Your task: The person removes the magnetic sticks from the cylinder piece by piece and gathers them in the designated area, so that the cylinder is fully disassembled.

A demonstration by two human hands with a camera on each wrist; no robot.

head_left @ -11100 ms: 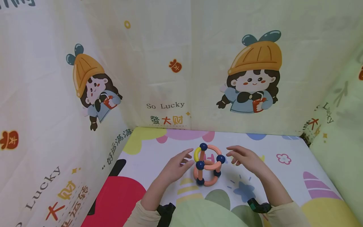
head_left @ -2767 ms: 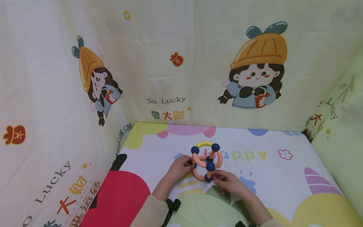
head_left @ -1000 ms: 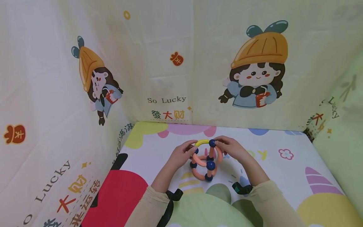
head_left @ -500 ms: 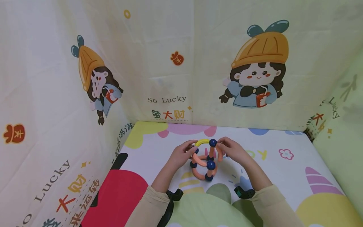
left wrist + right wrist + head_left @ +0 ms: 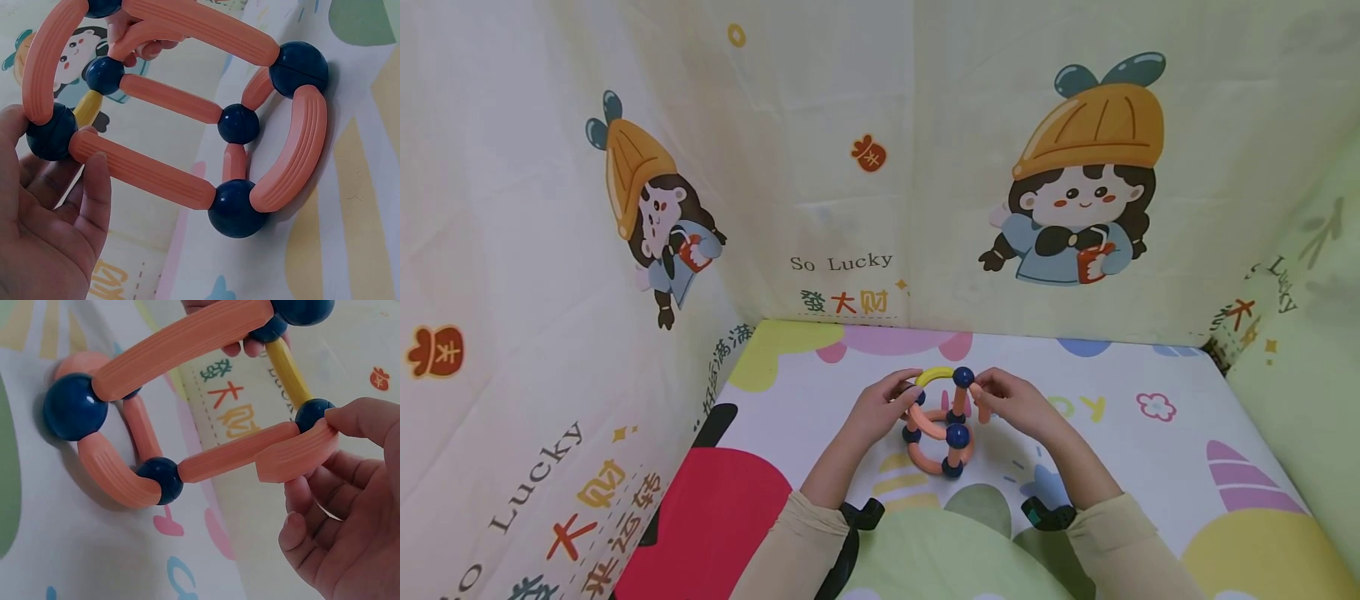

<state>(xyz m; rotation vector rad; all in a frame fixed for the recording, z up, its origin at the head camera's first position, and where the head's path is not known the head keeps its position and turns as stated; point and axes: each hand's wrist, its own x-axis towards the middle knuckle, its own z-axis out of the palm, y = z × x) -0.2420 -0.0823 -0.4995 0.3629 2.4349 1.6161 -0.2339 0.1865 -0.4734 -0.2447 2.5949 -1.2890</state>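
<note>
A toy frame of orange magnetic rods and dark blue balls (image 5: 957, 436) stands on the table, with a yellow curved rod (image 5: 936, 375) along its top back edge. My left hand (image 5: 874, 408) grips its upper left ball (image 5: 52, 132), fingertips also touching the orange rod (image 5: 140, 170) beside it. At the upper right my right hand (image 5: 1021, 402) pinches an orange curved rod (image 5: 297, 453) by the end next to a blue ball (image 5: 314, 416). That rod's other end points free, joined to no ball. Whether the pinched end touches the ball, I cannot tell.
The table has a printed cover (image 5: 1120, 450) with coloured shapes. Light cloth walls (image 5: 820, 183) with cartoon prints close in the back and sides. A black strip (image 5: 717, 435) lies along the left table edge.
Over the last second my right hand has shifted slightly right and down from the upper right ball, and the curved rod has moved with it. Earlier, both hands were off the frame, which has since turned.
</note>
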